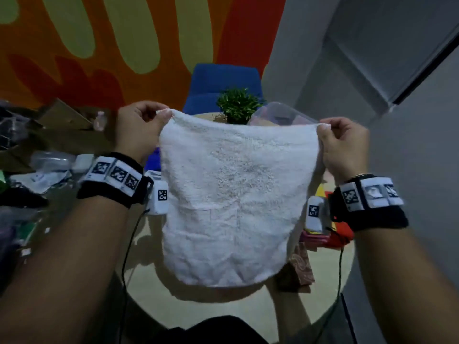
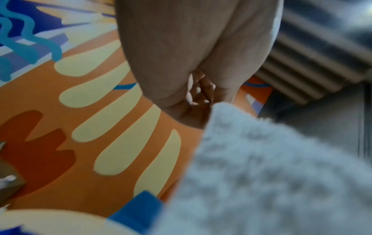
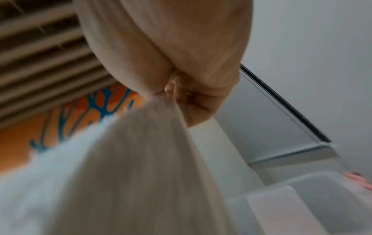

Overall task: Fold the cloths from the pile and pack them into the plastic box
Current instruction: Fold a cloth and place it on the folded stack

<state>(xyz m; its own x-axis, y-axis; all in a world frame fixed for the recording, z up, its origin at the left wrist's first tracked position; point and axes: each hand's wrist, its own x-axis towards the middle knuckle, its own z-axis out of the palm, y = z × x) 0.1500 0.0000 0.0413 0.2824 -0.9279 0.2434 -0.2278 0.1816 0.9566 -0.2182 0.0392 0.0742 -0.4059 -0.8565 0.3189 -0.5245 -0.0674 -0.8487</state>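
Pinching the top corners of a white cloth [image 1: 227, 199], we hold it up spread flat in front of us. Our left hand [image 1: 139, 131] has its thumb and curled fingers closed on the left corner; our right hand [image 1: 344, 145] grips the right corner the same way, fingers tucked in, nothing else held. In the left wrist view the fingers [image 2: 201, 89] are bunched right at the cloth's edge; the right wrist view is blurred but shows the corner gathered tightly at the fingers [image 3: 181, 92].

The cloth is fluffy terry, roughly square, hanging free with faint crease lines across its lower half and its bottom edge above the table [image 1: 223, 311], not touching it.

Left of us lies a clutter of cardboard and plastic bags. Behind the cloth sit a small green plant [image 1: 237, 108] and a blue chair [image 1: 224, 83]. The box [image 1: 283, 114], clear plastic, peeks over the cloth's top edge at right. Coloured cloths [image 1: 320, 234] lie on the table below our right wrist. An orange patterned wall stands beyond, a grey wall at right.
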